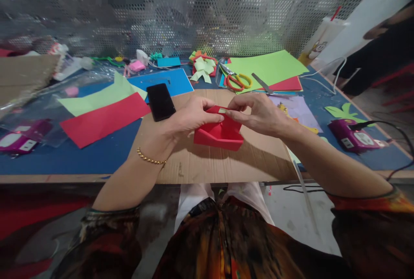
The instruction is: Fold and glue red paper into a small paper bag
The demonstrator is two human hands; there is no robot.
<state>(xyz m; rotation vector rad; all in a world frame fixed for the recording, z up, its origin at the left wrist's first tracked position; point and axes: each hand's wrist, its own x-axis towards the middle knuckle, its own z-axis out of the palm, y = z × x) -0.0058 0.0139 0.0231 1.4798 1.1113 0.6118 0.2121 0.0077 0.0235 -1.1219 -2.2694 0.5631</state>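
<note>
Positioned centrally, over a brown cardboard sheet (190,167): red paper box (219,142), open side facing upward. Not possible to tell whether touching the cardboard. Located at the rear edge, between both thumbs: small pale strip (222,110).

Gripped at the rear left by the left hand (190,115), with thumb laid against the rear wall and forefinger curled at its edge. Pinched at the rear edge, just right of the strip, by the right hand (258,113), with thumb and forefinger close together. Partly hidden: remaining fingers, exact placement not discernible. Worn on the left wrist: gold beaded bracelet (151,157).

Placed beside the left hand: black phone (160,102). Further left: red paper sheet (103,119), overlapping pale green paper (93,98). Behind the phone: blue sheet (181,81). At the rear right: scissors (235,81) with yellow and orange handles, lying partly on a bright green sheet (271,68). Beyond the right forearm: lilac sheet (308,113). Farther right: purple adapter (352,136) with black cable connected. Extending beneath: blue tabletop (80,160). Upright behind: perforated metal screen (194,16).
</note>
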